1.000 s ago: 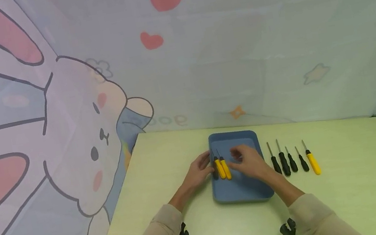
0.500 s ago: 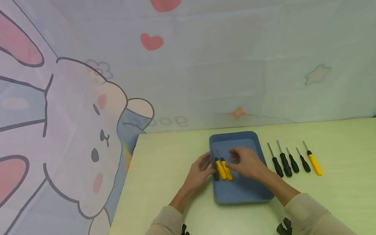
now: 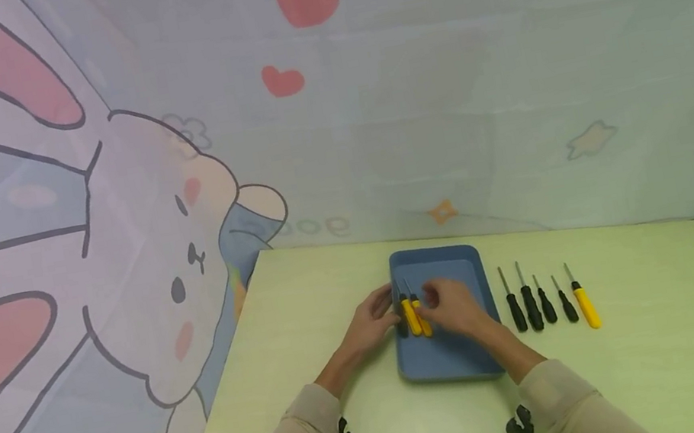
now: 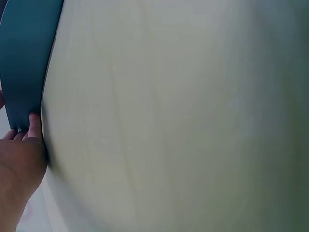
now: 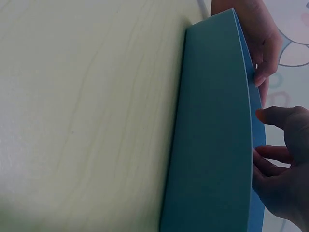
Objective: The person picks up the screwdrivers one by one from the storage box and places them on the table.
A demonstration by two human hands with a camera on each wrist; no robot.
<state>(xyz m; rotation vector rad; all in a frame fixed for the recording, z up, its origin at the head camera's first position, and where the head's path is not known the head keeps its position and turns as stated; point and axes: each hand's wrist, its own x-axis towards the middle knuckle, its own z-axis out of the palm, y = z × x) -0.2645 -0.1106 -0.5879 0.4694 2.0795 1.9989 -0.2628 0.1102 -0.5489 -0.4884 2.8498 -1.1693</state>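
My left hand holds the left wall of a blue tray, its thumb hooked over the rim and its other fingers along the outside. Inside, by that wall, lies a black-handled screwdriver, partly covered by the left thumb. Two yellow-handled screwdrivers lie beside it, a left one and a right one, shafts pointing away. My right hand is low over the tray with loosely bent fingers, its thumb against the right yellow handle. A gap shows between its thumb and fingers in the right wrist view.
To the tray's right, several black-handled screwdrivers lie in a row on the pale table, ending with another yellow-handled screwdriver. Behind the table hangs a printed cloth backdrop.
My right hand has shifted a little left, and its thumb now overlaps the right yellow handle. My left hand stays at the tray's wall. The whole head view has tilted slightly.
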